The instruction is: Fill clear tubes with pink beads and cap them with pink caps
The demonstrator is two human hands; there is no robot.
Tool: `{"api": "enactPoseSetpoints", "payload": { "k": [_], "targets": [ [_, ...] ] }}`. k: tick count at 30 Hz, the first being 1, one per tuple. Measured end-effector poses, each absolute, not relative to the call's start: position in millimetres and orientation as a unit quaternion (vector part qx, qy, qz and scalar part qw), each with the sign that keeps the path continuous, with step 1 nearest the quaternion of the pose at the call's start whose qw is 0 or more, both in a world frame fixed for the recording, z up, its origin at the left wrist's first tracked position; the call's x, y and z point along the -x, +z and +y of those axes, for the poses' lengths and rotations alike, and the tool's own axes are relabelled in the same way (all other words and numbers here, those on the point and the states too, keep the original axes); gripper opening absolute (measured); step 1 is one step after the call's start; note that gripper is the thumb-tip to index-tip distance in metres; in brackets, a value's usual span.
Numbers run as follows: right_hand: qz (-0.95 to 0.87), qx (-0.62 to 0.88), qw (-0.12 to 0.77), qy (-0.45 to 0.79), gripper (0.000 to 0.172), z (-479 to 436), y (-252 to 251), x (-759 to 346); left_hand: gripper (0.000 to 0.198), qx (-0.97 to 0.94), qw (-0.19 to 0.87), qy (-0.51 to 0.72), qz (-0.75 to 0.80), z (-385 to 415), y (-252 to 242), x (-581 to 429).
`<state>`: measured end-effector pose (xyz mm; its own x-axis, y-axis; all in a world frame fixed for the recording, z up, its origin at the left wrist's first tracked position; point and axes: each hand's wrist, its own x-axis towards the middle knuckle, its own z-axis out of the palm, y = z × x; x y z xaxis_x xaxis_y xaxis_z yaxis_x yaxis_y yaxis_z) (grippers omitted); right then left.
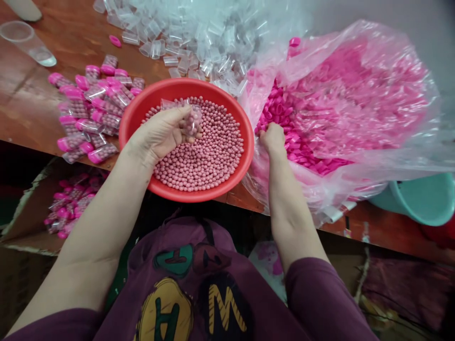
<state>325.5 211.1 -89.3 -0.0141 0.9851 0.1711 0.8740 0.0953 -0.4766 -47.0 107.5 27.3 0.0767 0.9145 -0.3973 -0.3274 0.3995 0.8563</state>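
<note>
My left hand [165, 130] is closed over the red basin [128, 113], holding a small clear plastic bottle [193, 121] with pink beads inside. Another clear piece shows behind the thumb; I cannot tell if it is a second bottle. Round pink beads [202, 161] cover the basin's bottom. At the mouth of a big clear plastic bag [362, 80], my right hand [273, 138] reaches into the bright pink caps [279, 106]. Its fingers are curled together and partly hidden, so what they grip does not show.
Capped bead-filled bottles [94, 111] are heaped left of the basin; more lie in a cardboard box [28, 203] below the table edge. Empty clear bottles [185, 42] pile up behind. A plastic cup [30, 42] is at far left, a teal basin [423, 201] at right.
</note>
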Motion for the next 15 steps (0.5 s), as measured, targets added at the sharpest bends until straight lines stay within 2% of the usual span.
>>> {"api": "enactPoseSetpoints", "payload": {
  "k": [3, 6, 10, 13, 15],
  "targets": [
    [-0.599, 0.743, 0.279, 0.1, 0.026, 206, -88, -315, 0.015, -0.296, 0.676, 0.465, 0.488, 106, 26, 47],
    [-0.572, 0.736, 0.346, 0.105, 0.025, 191, -67, -310, 0.003, -0.319, 0.695, 0.464, 0.448, 105, 23, 45],
    [-0.642, 0.591, 0.449, 0.192, 0.034, 159, -24, -265, 0.014, -0.349, 0.713, 0.445, 0.415, 103, 18, 40],
    [-0.689, 0.489, 0.441, 0.304, 0.041, 137, -1, -206, 0.019, -0.351, 0.714, 0.443, 0.413, 100, 18, 36],
    [-0.699, 0.467, 0.429, 0.33, 0.041, 128, 5, -173, 0.02, -0.34, 0.714, 0.451, 0.413, 100, 17, 35]
  ]
}}
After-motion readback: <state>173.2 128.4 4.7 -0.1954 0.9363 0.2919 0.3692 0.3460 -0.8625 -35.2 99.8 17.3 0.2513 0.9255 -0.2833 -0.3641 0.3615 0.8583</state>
